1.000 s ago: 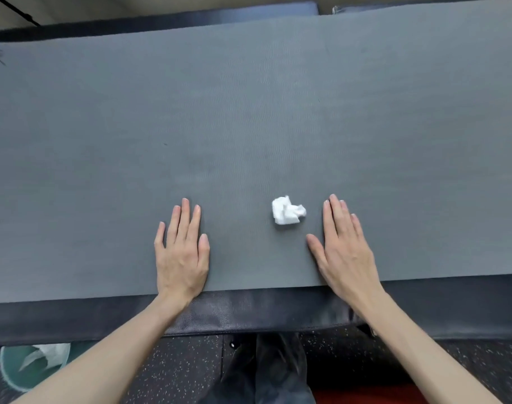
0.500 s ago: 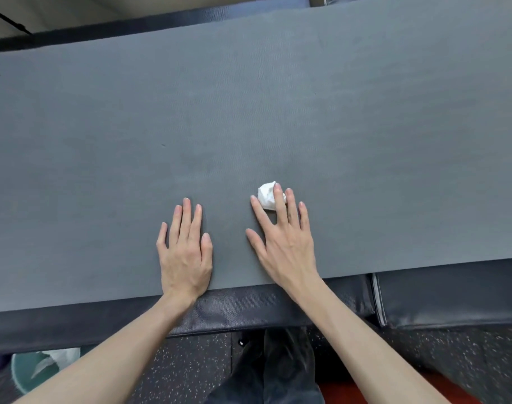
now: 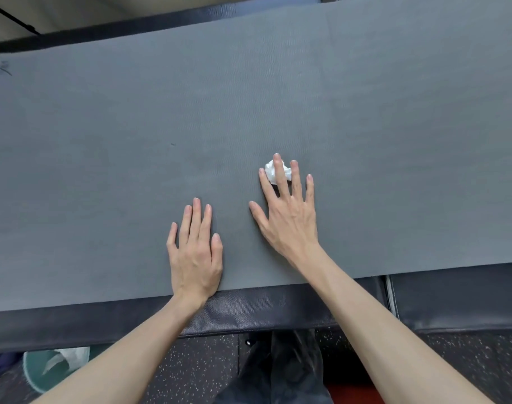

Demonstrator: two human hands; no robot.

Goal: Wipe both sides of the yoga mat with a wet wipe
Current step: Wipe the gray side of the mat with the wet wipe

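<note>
A grey yoga mat (image 3: 249, 112) lies flat across a dark padded bench and fills most of the view. A crumpled white wet wipe (image 3: 270, 170) sits on the mat near its middle. My right hand (image 3: 286, 211) lies over the wipe with straight, spread fingers, the index and middle fingers pressing it down. My left hand (image 3: 195, 249) rests flat on the mat near the front edge, fingers together, holding nothing.
The dark padded bench (image 3: 249, 310) shows below the mat's front edge, with a seam (image 3: 390, 293) at the right. A teal bin (image 3: 44, 368) with white tissue inside stands on the speckled floor at lower left. A dark bag (image 3: 289, 368) lies below the bench.
My right hand moved left onto the wipe and has pushed it farther away across the mat. The left hand stayed flat in place.
</note>
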